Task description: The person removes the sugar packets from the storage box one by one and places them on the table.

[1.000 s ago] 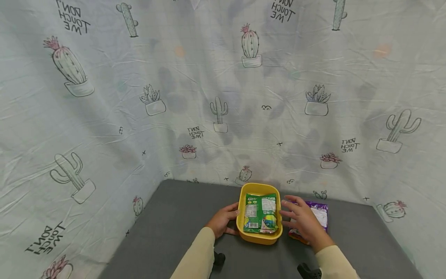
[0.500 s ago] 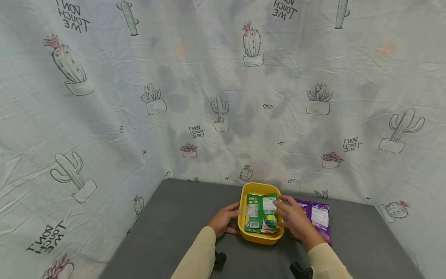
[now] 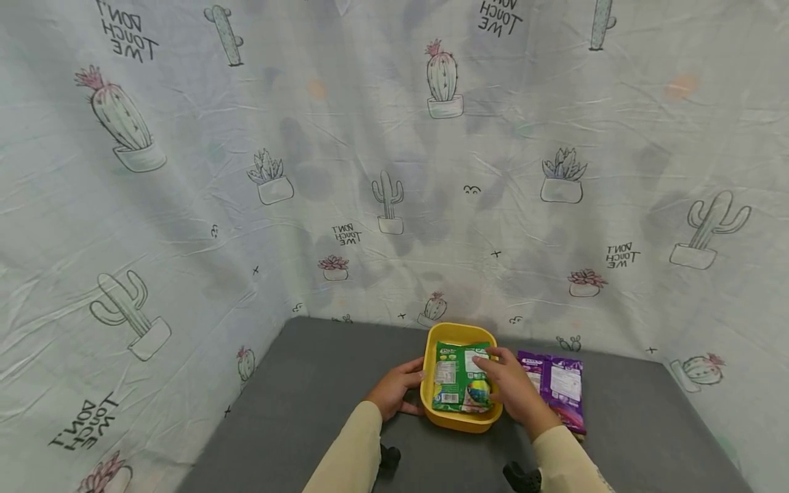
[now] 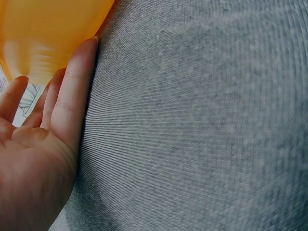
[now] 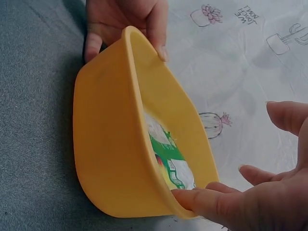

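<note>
At the bottom of the head view, your pale sleeves (image 3: 348,448) each have a black device (image 3: 522,477) near the wrist. Your left hand (image 3: 394,392) is extended against the tub's left side, thumb and fingers apart. Your right hand (image 3: 516,392) is spread fairly wide; the right wrist view shows one finger on the rim, the others apart. You have the yellow tub (image 3: 459,422) at lower center, and the green bag (image 3: 456,375) lies inside it, showing a barcode (image 3: 450,397) and print too small to read. Whether your right fingertips touch that bag, I cannot tell. Right of the tub, a purple bag (image 3: 566,385) lies on the gray table (image 3: 327,383), its lettering illegible. Behind, the curtain (image 3: 431,253) carries cacti and "DON'T TOUCH" in reversed letters.
</note>
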A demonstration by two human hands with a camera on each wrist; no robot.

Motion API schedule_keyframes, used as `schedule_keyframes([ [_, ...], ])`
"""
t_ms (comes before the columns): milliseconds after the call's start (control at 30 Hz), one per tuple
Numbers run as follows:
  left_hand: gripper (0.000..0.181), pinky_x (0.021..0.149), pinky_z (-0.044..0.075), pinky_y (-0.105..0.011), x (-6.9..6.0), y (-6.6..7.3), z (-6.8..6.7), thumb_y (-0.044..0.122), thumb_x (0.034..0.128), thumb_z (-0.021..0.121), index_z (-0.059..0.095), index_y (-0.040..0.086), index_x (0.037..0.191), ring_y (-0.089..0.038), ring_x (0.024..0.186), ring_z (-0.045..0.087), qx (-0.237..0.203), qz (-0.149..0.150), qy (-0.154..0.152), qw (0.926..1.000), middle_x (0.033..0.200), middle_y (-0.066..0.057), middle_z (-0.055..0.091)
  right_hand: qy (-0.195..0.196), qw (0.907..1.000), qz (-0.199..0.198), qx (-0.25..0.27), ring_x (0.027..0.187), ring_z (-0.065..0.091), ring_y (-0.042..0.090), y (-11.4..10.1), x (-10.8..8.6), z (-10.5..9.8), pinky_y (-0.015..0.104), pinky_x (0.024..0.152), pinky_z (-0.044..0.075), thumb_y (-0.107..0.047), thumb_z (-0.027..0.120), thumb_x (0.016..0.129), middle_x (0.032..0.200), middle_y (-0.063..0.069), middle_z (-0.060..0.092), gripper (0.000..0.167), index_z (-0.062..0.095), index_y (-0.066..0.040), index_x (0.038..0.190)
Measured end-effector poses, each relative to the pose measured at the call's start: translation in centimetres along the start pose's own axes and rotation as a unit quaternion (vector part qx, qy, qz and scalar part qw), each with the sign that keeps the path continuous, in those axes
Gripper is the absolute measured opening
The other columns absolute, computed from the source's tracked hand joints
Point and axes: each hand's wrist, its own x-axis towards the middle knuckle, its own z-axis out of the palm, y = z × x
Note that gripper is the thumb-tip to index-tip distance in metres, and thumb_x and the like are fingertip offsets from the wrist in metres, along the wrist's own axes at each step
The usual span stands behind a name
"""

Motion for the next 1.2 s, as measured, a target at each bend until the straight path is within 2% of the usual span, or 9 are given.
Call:
schedule_keyframes([
  [100,0.062,0.078,0.065,-0.059,0.0,0.1,0.0,0.032,0.1123,0.064,0.046,0.013,0.168,-0.029,0.119,0.067,-0.001,-0.001,-0.001,1.0000,0.153,-0.012,0.059,0.010,0.9997,0.002,-0.021,0.144,0.041,0.059,0.3,0.2,0.4,0.075,0.108,0.042,-0.038,0.066,0.110,0.159,0.037,0.034,0.080,0.026,0.004,0.165],
  [200,0.062,0.079,0.065,-0.058,0.0,0.1,0.1,0.033,0.1121,0.064,0.046,0.013,0.168,-0.029,0.120,0.067,-0.001,-0.003,0.001,1.0000,0.153,-0.012,0.059,0.023,0.9977,0.000,-0.063,0.141,0.045,0.057,0.5,0.2,0.9,0.074,0.108,0.044,-0.043,0.068,0.109,0.160,0.037,0.034,0.080,0.032,0.003,0.163],
  [367,0.061,0.078,0.065,-0.058,-0.1,0.0,0.1,0.032,0.1117,0.065,0.047,0.014,0.168,-0.028,0.119,0.067,-0.002,-0.003,0.008,1.0000,0.153,-0.011,0.059,0.038,0.9921,-0.004,-0.120,0.145,0.038,0.060,0.6,0.4,1.7,0.075,0.112,0.038,-0.050,0.069,0.106,0.164,0.039,0.029,0.085,0.034,0.002,0.162],
  [700,0.062,0.078,0.064,-0.060,-0.3,0.2,0.1,0.032,0.1115,0.065,0.047,0.014,0.168,-0.031,0.123,0.065,0.002,-0.002,0.006,1.0000,0.154,-0.013,0.058,0.047,0.9911,0.011,-0.124,0.149,0.033,0.058,0.5,1.2,2.5,0.072,0.117,0.033,-0.047,0.069,0.106,0.166,0.039,0.026,0.086,0.032,0.006,0.162],
  [967,0.062,0.079,0.064,-0.061,-0.1,0.2,0.1,0.031,0.1116,0.065,0.047,0.014,0.168,-0.031,0.123,0.065,-0.004,-0.006,0.007,1.0000,0.153,-0.012,0.059,0.045,0.9916,0.011,-0.121,0.140,0.047,0.051,0.8,2.1,2.6,0.070,0.115,0.039,-0.044,0.069,0.106,0.160,0.035,0.037,0.084,0.032,0.007,0.161],
  [1200,0.062,0.077,0.064,-0.060,0.0,0.2,0.1,0.031,0.1111,0.066,0.047,0.013,0.167,-0.030,0.121,0.065,-0.002,-0.008,0.012,0.9999,0.152,-0.012,0.060,0.049,0.9888,0.005,-0.141,0.139,0.046,0.053,1.0,2.0,3.0,0.071,0.114,0.038,-0.039,0.069,0.108,0.158,0.038,0.038,0.080,0.032,0.010,0.160],
])
